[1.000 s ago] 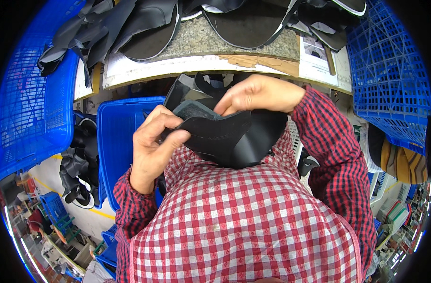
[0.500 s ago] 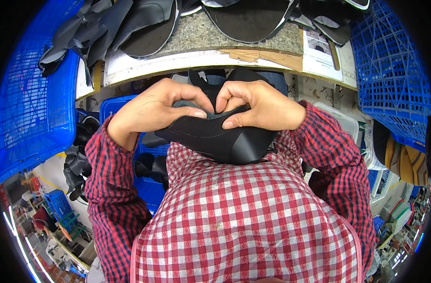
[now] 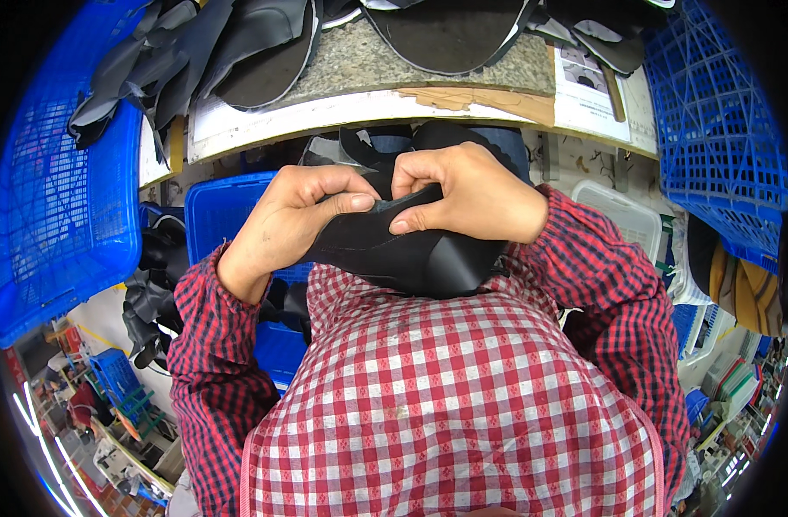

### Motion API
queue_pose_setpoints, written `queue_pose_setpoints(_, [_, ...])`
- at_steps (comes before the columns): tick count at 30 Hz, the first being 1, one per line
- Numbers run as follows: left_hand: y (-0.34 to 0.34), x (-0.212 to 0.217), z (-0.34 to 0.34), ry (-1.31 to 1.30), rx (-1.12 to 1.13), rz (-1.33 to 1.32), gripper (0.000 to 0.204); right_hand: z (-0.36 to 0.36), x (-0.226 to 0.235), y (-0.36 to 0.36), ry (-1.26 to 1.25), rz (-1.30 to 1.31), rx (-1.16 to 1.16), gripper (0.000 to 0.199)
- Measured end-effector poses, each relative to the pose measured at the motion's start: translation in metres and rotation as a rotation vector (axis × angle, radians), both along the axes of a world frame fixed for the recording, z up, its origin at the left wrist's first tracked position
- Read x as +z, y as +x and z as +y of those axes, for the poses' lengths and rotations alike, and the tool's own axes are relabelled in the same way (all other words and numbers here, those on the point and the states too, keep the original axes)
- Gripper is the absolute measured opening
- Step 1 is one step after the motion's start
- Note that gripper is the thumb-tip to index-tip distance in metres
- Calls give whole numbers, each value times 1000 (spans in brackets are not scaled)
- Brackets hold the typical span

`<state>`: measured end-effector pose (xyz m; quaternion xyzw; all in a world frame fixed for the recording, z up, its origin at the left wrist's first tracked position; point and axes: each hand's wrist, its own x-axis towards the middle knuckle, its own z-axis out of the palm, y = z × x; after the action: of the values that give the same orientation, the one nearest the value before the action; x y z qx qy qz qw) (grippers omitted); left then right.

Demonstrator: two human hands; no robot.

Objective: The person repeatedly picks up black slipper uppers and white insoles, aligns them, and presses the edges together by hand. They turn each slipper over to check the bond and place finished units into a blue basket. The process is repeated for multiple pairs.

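Note:
Both hands grip a black shoe upper close against my checked apron, below the table edge. Its edge is pinched between the thumb and bent fingers of my left hand. My right hand pinches the same edge a little further right, thumb on the near face and fingers curled behind. A stitched line runs along the upper, and a smoother, shinier patch lies toward its right end. The fingertips behind the material are partly hidden.
Several black shoe pieces lie on a stone slab on the table ahead. Blue crates stand at left and right. A lower blue bin with dark pieces sits left of my lap. A printed sheet lies on the table.
My left hand has shifted slightly right and tilted, with its wrist lower. My right hand has moved a little left along the edge. Both still hold the upper.

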<state>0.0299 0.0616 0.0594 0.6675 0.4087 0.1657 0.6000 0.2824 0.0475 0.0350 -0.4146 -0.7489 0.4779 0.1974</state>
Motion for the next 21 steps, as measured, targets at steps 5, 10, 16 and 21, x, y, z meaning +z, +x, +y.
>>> queue_pose_setpoints(5, [2, 8, -1, 96, -12, 49, 13, 6, 5, -1, 72, -32, 27, 36])
queue_pose_setpoints(10, [-4, 28, -10, 513, -173, 125, 11, -16, 23, -7, 237, -136, 27, 29])
queue_pose_setpoints(16, [-20, 36, -51, 1065, -349, -96, 18, -61, 24, -22, 907, 33, 17, 21])
queue_pose_setpoints(21, [-19, 23, -78, 1358, -251, -64, 12, -67, 17, -20, 1136, 88, 93, 24])
